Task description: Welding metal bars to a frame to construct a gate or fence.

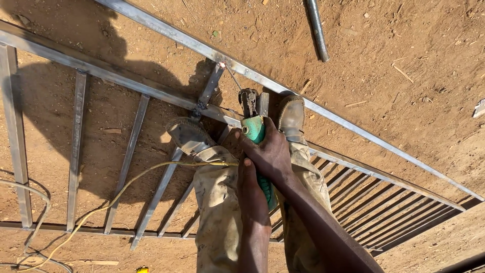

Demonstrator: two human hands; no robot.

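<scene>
My right hand (270,156) wraps the green electrode holder (255,129); my left hand (251,194) closes around its lower grip to steady it. Its welding rod (232,76) points to eleven o'clock, tip touching a joint on the metal gate frame (151,91), which my shoes (188,135) pin flat on the dirt.

Both hands (262,167) on electrode holder (254,129) between boots, above metal frame (151,91) on ground.

Bare reddish dirt ground (404,65) seen outdoors, lit by hard sunlight; sharp shadows cast at left. Twigs and small debris scattered. Grey metal pipe (316,29) laid at top.
</scene>
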